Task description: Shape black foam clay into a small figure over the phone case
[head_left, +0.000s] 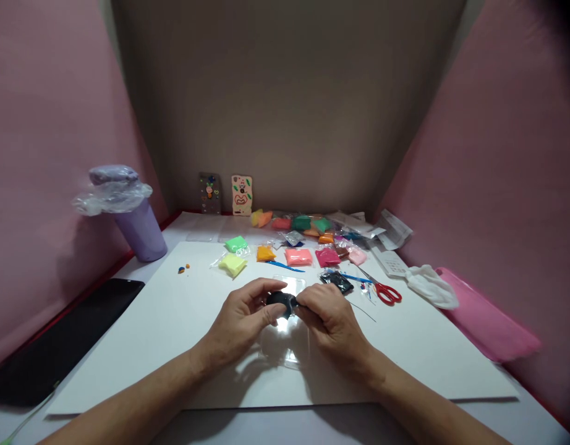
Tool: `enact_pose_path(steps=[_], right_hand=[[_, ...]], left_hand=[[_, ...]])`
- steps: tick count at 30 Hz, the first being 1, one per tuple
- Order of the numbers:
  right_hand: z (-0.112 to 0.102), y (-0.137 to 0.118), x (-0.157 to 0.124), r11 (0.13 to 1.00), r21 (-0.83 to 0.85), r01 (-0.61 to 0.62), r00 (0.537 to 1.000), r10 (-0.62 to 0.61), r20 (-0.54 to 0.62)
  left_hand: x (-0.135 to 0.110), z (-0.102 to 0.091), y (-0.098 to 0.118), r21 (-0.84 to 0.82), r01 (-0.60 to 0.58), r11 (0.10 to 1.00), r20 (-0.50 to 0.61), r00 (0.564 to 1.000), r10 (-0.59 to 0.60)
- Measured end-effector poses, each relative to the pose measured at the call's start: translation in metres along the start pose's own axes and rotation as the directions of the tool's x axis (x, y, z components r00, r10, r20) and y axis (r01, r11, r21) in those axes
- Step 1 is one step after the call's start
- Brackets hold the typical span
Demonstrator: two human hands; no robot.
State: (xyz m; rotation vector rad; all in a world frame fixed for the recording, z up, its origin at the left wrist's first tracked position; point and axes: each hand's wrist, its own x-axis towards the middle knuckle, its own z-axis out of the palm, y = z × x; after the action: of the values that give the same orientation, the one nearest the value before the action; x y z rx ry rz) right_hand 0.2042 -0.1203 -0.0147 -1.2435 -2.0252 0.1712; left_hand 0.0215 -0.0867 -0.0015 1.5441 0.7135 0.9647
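Between my two hands, over the middle of the white board, is a dark lump of black clay (278, 301), with a shiny, clear-looking bit at its right end. My left hand (248, 312) holds it between the thumb and curled fingers. My right hand (329, 315) is closed at the lump's right end, pinching it; the fingertips are partly hidden. Below them a clear phone case (285, 355) lies flat on the board. Just beyond my right hand rests a black clay packet (337, 282), beside a thin dark wire or stick (363, 311).
Red-handled scissors (387, 294) and a blue tool (285, 266) lie on the white board (141, 346). Several coloured clay packets (298, 257) spread across the back. Two decorated phone cases (242, 195) lean on the wall. A purple tumbler (143, 232) stands left, above a black tablet-like slab (67, 334).
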Motion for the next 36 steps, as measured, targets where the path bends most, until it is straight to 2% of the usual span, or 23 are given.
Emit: enact_pose_path(steps=[5, 7, 9, 12, 15, 19, 22, 25, 29, 32, 36], right_hand=[[0.001, 0.006, 0.002, 0.996, 0.080, 0.033, 0.994, -0.041, 0.105], [-0.001, 0.005, 0.003, 0.989, 0.147, -0.011, 0.992, -0.008, 0.126], [-0.003, 0.004, 0.004, 0.961, 0.251, -0.112, 0.983, 0.070, 0.172], [-0.008, 0.001, 0.006, 0.845, 0.447, -0.294, 0.936, 0.161, 0.312], [-0.011, 0.000, 0.007, 0.720, 0.565, -0.404, 0.896, 0.186, 0.404], [-0.009, 0.000, 0.008, 0.582, 0.649, -0.489, 0.869, 0.258, 0.423], [-0.005, 0.001, 0.007, 0.492, 0.715, -0.496, 0.868, 0.302, 0.395], [-0.003, 0.001, 0.005, 0.529, 0.710, -0.466, 0.883, 0.327, 0.336], [-0.004, -0.003, 0.004, 0.697, 0.617, -0.366, 0.929, 0.315, 0.195], [-0.005, -0.006, 0.003, 0.786, 0.517, -0.338, 0.941, 0.269, 0.206], [-0.007, -0.007, 0.004, 0.836, 0.433, -0.336, 0.937, 0.253, 0.240]], left_hand=[[0.002, -0.002, 0.000, 0.036, -0.042, 0.998, -0.043, 0.998, 0.044], [0.003, -0.003, -0.001, 0.038, -0.071, 0.997, -0.039, 0.997, 0.072], [0.003, -0.003, -0.001, 0.047, -0.107, 0.993, -0.022, 0.994, 0.108], [0.003, -0.004, -0.002, 0.076, -0.194, 0.978, 0.005, 0.981, 0.194], [0.002, -0.003, -0.002, 0.081, -0.261, 0.962, 0.020, 0.965, 0.260], [0.001, -0.002, -0.002, 0.057, -0.269, 0.961, 0.015, 0.963, 0.269], [0.001, -0.002, -0.002, 0.051, -0.255, 0.966, 0.003, 0.967, 0.255], [0.000, -0.002, -0.003, 0.023, -0.217, 0.976, 0.013, 0.976, 0.217], [-0.003, -0.001, -0.001, 0.092, -0.172, 0.981, 0.057, 0.984, 0.167], [-0.003, 0.000, 0.001, 0.195, -0.144, 0.970, 0.040, 0.989, 0.139], [0.000, -0.001, 0.002, 0.142, -0.039, 0.989, -0.019, 0.999, 0.042]])
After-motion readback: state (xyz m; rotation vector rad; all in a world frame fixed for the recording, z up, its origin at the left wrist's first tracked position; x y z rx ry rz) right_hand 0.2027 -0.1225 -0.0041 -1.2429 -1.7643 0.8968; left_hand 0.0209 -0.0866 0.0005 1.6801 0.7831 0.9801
